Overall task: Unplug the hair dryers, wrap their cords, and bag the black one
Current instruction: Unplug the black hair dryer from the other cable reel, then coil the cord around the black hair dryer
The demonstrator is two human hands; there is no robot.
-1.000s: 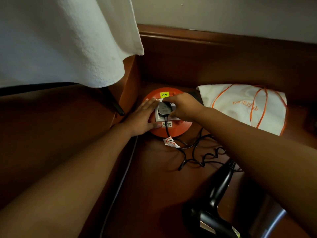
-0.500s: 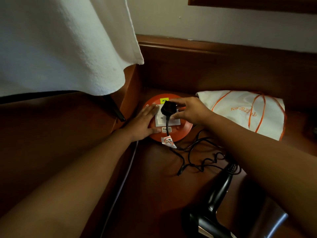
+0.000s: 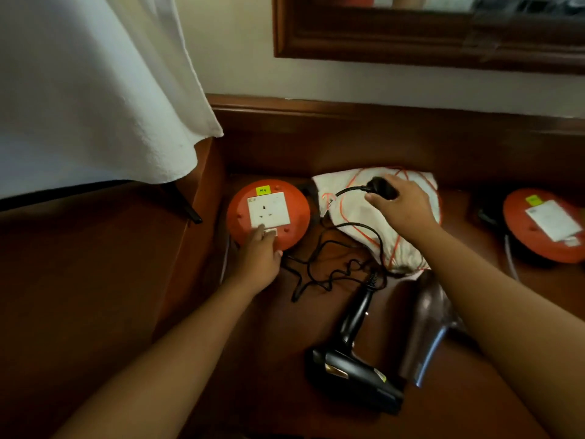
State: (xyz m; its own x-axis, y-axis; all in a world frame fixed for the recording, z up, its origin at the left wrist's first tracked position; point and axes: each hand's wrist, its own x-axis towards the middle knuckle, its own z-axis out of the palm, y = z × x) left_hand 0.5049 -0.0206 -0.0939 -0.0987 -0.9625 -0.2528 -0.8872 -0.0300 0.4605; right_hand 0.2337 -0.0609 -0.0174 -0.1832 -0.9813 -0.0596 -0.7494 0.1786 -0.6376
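Wooden table [image 3: 196,359] hemmed in: raised wooden ledge [image 3: 380,134] and wall behind, a boxed wooden step [image 3: 202,198] rising to the left of the orange reel [image 3: 240,217], white towel [image 3: 95,90] hanging above that step. Open room mostly in front of the reel, toward the camera, and between the two arms.

Left hand [image 3: 258,258] resting on the front edge of the reel, fingers nearly straight, fingertips pressing at the lower edge of the white socket plate [image 3: 269,209]; socket holes bare.

Right hand [image 3: 402,205] lifted to the right of the reel, above the white bag [image 3: 351,204] with orange cords, fingers curled round the black plug [image 3: 381,186]. Plug clear of the socket, well to its right, held off the table.

Black cord [image 3: 319,270] trailing from the plug back over the bag, then looping in loose tangles on the table just right of and in front of the reel, ending at the handle of the black dryer [image 3: 354,365]. Dryer lying on its side in front of the reel and to its right, handle pointing back toward the cord tangle, apart from both hands.

A darker second dryer [image 3: 424,331] lying just right of the black one, partly under the right forearm.

Second orange reel [image 3: 538,236] far right of the first, beyond the bag.
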